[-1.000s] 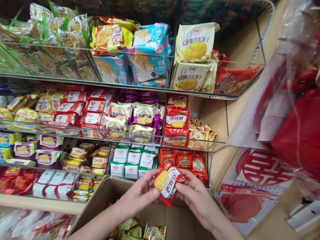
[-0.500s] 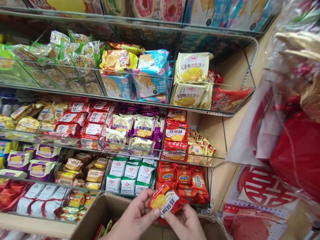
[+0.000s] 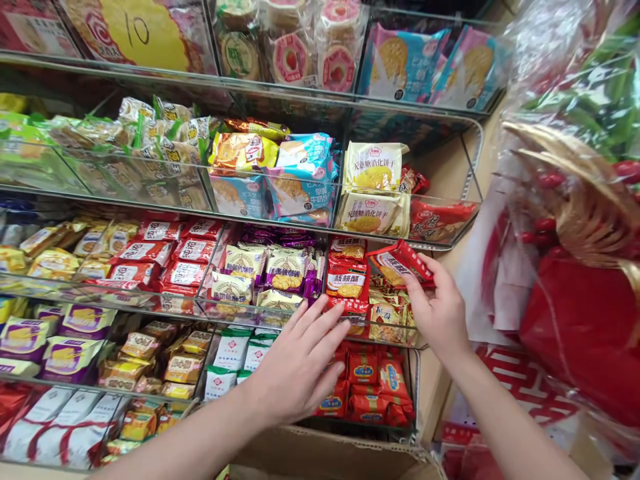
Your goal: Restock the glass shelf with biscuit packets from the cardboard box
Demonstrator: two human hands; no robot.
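Observation:
My right hand (image 3: 440, 313) pinches a red packet of walnut cookies (image 3: 397, 265) between thumb and fingers, tilted over the right end of the third shelf. Just left of it stands a stack of matching red packets (image 3: 346, 277). Below the held packet lie small gold-and-red packets (image 3: 386, 316), partly covered by it. My left hand (image 3: 305, 367) is open, fingers stretched out, palm down, at the shelf's clear front lip. Its fingertips overlap the lowest red packet of the stack; whether they touch it I cannot tell.
An open cardboard box (image 3: 330, 447) stands below my hands. Clear plastic lips front the shelves. Purple-and-cream packets (image 3: 285, 270) sit left of the stack, red-orange packets (image 3: 367, 383) one shelf down. Red wrapped decorations (image 3: 575, 320) hang at the right.
Both hands have risen from above the box to the third shelf. The red packet, earlier held in both hands, is now in my right hand only; my left has let go and spread.

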